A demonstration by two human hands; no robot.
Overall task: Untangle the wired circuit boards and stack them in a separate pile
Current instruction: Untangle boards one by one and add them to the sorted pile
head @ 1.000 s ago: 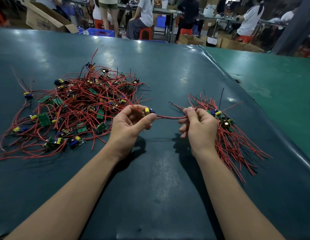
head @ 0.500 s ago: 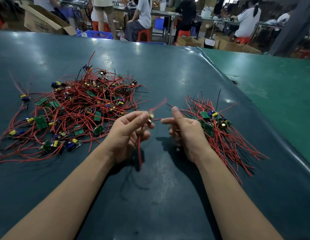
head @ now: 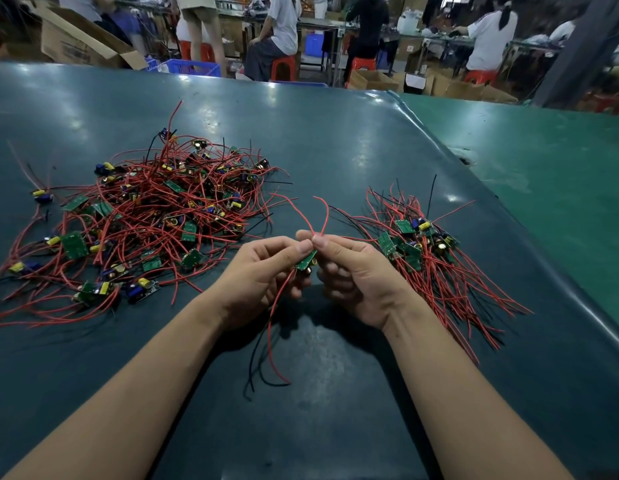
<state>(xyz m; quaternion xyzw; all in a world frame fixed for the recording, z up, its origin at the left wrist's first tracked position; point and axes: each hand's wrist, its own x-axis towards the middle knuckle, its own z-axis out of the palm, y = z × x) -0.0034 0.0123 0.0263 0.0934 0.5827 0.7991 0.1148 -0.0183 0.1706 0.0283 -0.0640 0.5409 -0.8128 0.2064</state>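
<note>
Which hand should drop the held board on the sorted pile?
Right, probably. The right hand lies beside the sorted pile and pinches the board and its wires; the left hand, also on the board, sits nearer the tangled pile.

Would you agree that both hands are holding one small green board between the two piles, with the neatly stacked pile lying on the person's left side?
Not quite. The head view shows both the left hand and the right hand holding the small green board between the piles, but the neatly stacked pile lies on the person's right side; the tangled pile is on the left.
</note>
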